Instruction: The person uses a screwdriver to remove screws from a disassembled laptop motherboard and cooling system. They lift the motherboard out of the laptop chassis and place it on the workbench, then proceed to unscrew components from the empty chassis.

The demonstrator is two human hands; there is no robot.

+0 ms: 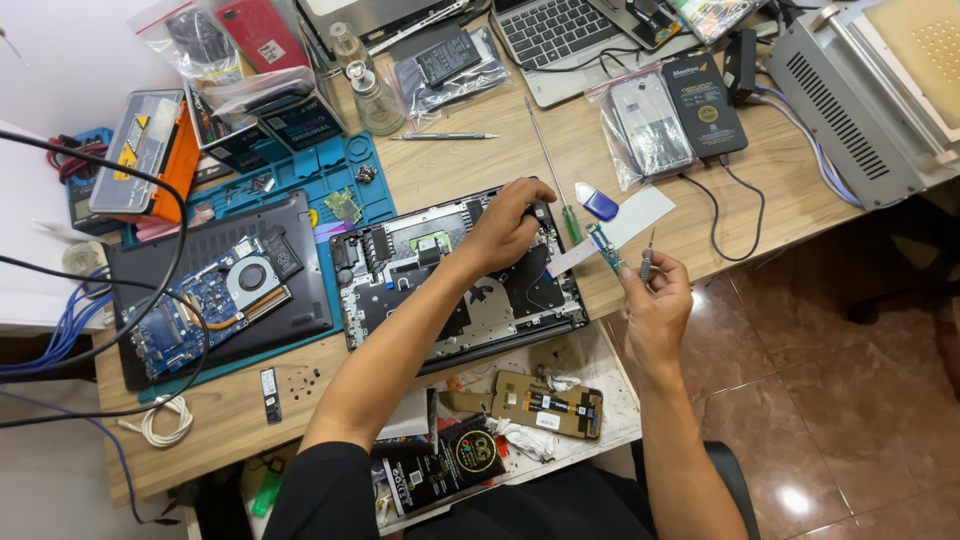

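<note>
The opened laptop chassis lies stripped of its board, left hand pressing fingers inside its upper right corner, right hand pinching 1 small circuit board and screwdriver just right of it, refitting undone.

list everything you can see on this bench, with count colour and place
opened laptop chassis: 1, black and grey, bench centre
second opened laptop: 1, dark, blue board and fan exposed, left of the first
work mat: 1, teal, under the left laptop
small circuit board: 1, blue-green, in the right hand
screwdriver: 1, green handle, long shaft, right of the chassis
closed-up laptop: 1, silver, top edge
bagged phones: several, clear bags, along the top
grey machine: 1, top right
glass bottles: 2, clear, top centre
left hand: resting on the chassis
right hand: holding the small board and a thin tool
</note>
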